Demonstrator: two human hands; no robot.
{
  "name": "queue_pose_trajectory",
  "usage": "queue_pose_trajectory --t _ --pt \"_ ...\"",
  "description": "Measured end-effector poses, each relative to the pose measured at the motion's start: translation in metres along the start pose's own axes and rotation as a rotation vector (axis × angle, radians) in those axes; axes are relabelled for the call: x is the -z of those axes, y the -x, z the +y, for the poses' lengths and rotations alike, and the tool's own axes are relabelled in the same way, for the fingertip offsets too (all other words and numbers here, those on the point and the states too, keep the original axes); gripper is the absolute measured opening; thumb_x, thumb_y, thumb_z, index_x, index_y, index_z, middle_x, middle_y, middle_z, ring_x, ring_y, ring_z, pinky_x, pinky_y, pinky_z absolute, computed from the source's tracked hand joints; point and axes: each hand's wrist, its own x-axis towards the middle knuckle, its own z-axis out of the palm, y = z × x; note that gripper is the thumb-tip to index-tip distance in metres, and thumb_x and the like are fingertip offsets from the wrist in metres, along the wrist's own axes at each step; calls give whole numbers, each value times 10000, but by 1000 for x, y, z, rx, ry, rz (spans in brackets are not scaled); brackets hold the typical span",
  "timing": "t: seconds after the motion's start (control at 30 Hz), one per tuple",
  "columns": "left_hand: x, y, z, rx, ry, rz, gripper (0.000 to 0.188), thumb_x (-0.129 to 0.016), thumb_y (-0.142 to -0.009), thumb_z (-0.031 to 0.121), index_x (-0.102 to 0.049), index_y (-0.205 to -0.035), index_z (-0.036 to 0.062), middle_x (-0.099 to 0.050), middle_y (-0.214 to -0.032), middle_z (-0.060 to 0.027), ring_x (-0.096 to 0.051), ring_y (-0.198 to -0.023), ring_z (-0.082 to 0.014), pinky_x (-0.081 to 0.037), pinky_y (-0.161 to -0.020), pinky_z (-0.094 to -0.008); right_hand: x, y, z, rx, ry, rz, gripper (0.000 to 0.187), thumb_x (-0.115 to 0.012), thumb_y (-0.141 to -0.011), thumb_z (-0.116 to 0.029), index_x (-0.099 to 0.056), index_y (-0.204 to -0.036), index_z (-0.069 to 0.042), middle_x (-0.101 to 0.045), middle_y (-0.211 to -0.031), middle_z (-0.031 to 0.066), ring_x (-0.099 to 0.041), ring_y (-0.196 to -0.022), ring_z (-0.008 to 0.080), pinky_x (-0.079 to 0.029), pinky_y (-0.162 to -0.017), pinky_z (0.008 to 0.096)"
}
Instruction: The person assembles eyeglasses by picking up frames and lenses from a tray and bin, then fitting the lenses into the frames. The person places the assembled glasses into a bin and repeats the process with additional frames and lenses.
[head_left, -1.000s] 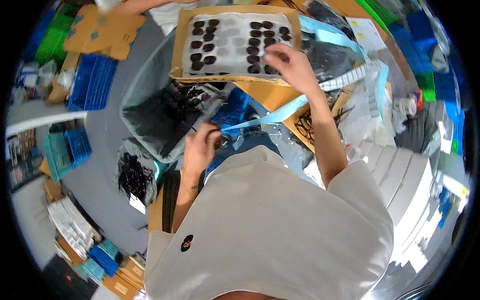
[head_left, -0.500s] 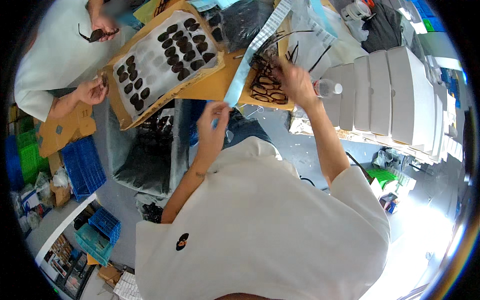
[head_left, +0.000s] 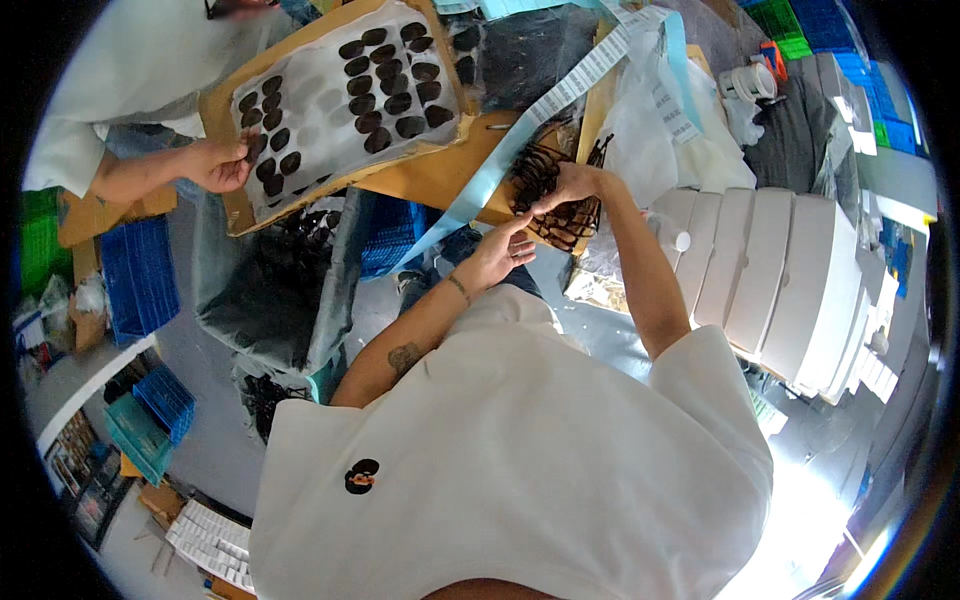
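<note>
Eyeglass frames (head_left: 530, 174) are lying in a dark heap under my right hand (head_left: 576, 188).
My left hand (head_left: 497, 254) is hovering just beside it; I cannot tell whether either grip is pinching anything. A pale-blue strip (head_left: 468, 204) is running diagonally along the heap's left side, and a co-worker's hand (head_left: 219, 165) is reaching over a lens tray (head_left: 452, 72).

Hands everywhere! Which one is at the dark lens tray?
The co-worker's hand, at the left rim of the tray; the wearer's left hand and right hand are by the dark frames instead.
</note>
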Motion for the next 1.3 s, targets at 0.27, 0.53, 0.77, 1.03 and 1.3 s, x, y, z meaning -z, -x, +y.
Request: queue_pose_trajectory --t 0.27,0.53,0.77,1.03,1.3 --pt "-17 9 -4 -145 53 -90 471 -557 -956 348 -433 -1326 84 -495 -1272 -82 -565 -1067 -231 -454 -932 -411 -19 20 -17 158 -253 -124 573 -863 -598 -411 -694 -1005 -45 -705 -957 81 -636 -874 239 -491 -818 354" --pt "-2 127 -25 -699 -64 98 464 -522 -985 269 -315 -1350 71 -492 -1213 -100 -508 -1075 -169 -470 -874 -316 -65 83 -160 344 72 280 421 -821 -673 -211 -663 -1023 -38 -682 -833 133 -653 -747 252 -514 -709 362" --pt "84 274 -40 -1240 -62 771 465 -462 -1003 346 -358 -1330 32 -506 -1196 -163 -488 -1114 -235 -399 -959 -344 -196 53 -302 562 -499 90 356 -697 -833 -56 -581 -1165 3 -610 -1175 110 -600 -1062 221 -485 -869 338" --pt "297 359 -135 -1201 571 1295 479 -407 -1015 389 -410 -1314 15 -543 -1189 -179 -525 -1109 -253 -402 -952 -337 -409 -71 -444 788 95 -379 368 -706 -818 -185 -607 -1126 -10 -641 -1135 147 -615 -1049 257 -485 -854 396" --pt "622 432 -230 -1016 947 1701 546 -436 -992 431 -442 -1263 -43 -589 -1104 -323 -576 -1067 -433 -448 -886 -435 -732 -215 -626 820 116 -703 375 -720 -812 -112 -591 -1147 -6 -650 -1126 77 -625 -998 184 -496 -831 329"
